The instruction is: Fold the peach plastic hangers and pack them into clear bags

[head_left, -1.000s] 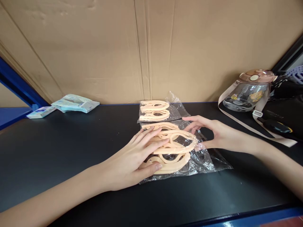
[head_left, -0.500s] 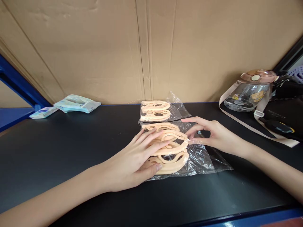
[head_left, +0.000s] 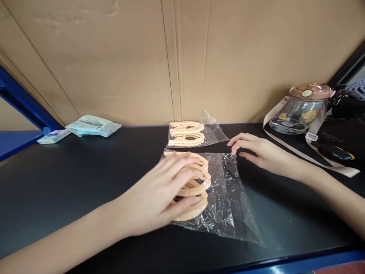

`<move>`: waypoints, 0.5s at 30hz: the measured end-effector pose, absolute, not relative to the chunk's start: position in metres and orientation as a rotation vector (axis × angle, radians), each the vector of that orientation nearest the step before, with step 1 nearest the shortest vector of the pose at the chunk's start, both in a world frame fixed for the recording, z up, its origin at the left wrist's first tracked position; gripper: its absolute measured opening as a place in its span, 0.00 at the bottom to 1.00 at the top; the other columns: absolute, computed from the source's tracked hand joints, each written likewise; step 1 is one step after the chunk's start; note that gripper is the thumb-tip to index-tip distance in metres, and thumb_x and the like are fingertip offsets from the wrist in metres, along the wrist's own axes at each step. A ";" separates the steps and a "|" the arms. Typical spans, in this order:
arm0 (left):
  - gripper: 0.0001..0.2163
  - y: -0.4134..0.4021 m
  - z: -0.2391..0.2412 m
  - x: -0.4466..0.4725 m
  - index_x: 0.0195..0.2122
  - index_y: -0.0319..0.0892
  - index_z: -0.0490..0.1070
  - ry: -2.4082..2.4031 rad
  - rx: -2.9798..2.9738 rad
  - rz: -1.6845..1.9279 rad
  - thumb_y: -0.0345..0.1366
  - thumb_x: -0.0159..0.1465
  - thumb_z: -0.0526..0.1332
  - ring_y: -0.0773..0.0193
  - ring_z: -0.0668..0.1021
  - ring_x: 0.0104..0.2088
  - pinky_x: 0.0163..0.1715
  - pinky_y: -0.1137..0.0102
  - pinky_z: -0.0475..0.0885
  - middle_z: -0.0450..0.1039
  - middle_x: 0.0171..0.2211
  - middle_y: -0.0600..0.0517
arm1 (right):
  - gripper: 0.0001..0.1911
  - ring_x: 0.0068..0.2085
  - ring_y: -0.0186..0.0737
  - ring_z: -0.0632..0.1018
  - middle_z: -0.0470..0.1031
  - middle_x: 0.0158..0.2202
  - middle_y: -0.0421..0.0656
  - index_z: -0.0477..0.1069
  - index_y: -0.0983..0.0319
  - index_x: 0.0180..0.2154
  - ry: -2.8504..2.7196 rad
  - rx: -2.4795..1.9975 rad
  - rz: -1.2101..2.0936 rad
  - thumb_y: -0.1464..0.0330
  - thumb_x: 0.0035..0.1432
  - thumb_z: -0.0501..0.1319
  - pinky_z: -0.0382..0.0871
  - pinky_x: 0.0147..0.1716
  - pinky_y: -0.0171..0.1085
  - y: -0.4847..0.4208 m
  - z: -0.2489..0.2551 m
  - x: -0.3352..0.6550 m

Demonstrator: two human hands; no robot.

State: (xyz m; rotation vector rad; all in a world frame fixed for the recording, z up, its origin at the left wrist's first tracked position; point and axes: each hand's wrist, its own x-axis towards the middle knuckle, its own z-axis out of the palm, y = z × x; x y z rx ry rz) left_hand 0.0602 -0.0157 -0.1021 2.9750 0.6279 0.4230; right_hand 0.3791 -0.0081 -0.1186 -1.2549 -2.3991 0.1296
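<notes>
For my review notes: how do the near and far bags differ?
The left hand partly covers the near bag; no hand hides the far bag. The near bag spreads wider in view; the far bag looks smaller and lies closer to the cardboard wall. Both are clear plastic and hold peach-coloured pieces.

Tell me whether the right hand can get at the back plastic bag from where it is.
Very likely yes: the right hand looks free, its fingertips beside the right corner of the back bag, with nothing visible between. The left hand is over the front bag.
</notes>
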 end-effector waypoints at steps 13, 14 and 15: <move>0.24 -0.037 -0.115 0.072 0.60 0.41 0.66 0.274 3.054 0.263 0.49 0.68 0.54 0.44 0.61 0.64 0.60 0.51 0.62 0.61 0.63 0.41 | 0.09 0.49 0.43 0.74 0.75 0.45 0.44 0.72 0.58 0.34 -2.050 -1.129 0.676 0.59 0.60 0.61 0.65 0.51 0.45 -0.008 -0.115 0.356; 0.24 -0.037 -0.115 0.073 0.60 0.40 0.65 0.266 3.050 0.267 0.49 0.68 0.54 0.44 0.61 0.64 0.60 0.51 0.62 0.61 0.63 0.41 | 0.10 0.47 0.43 0.74 0.76 0.43 0.44 0.71 0.58 0.34 -2.004 -1.124 0.716 0.58 0.60 0.61 0.65 0.50 0.44 -0.008 -0.116 0.352; 0.25 -0.037 -0.115 0.073 0.61 0.40 0.65 0.260 3.044 0.261 0.49 0.68 0.53 0.45 0.60 0.65 0.61 0.52 0.61 0.60 0.63 0.41 | 0.11 0.46 0.42 0.75 0.76 0.42 0.44 0.71 0.59 0.34 -1.966 -1.117 0.753 0.58 0.60 0.61 0.66 0.49 0.44 -0.006 -0.116 0.349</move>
